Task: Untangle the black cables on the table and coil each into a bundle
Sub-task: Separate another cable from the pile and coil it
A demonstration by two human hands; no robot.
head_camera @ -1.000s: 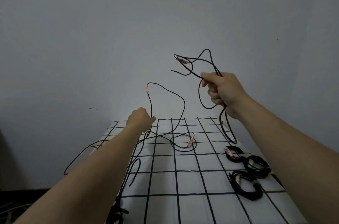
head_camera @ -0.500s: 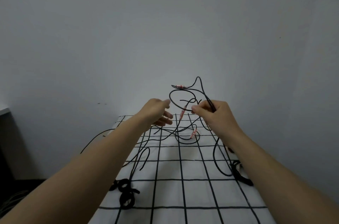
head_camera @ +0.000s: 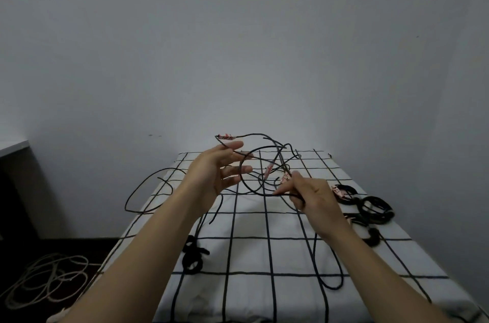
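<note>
My right hand [head_camera: 315, 201] pinches a loop of the thin black cable [head_camera: 242, 180] between thumb and forefinger, above the white, black-gridded tablecloth [head_camera: 248, 256]. My left hand [head_camera: 214, 171] is beside the loop, fingers straight and spread; whether they touch the cable I cannot tell. Coiled black cable bundles [head_camera: 375, 207] lie on the cloth's right side.

One head-worn camera looked forward and slightly down along the checked table [head_camera: 248, 256] toward the plain wall [head_camera: 238, 44] (a wide-angle view), near enough that the left forearm [head_camera: 148, 256] and right forearm [head_camera: 375, 269] filled the lower frame.
</note>
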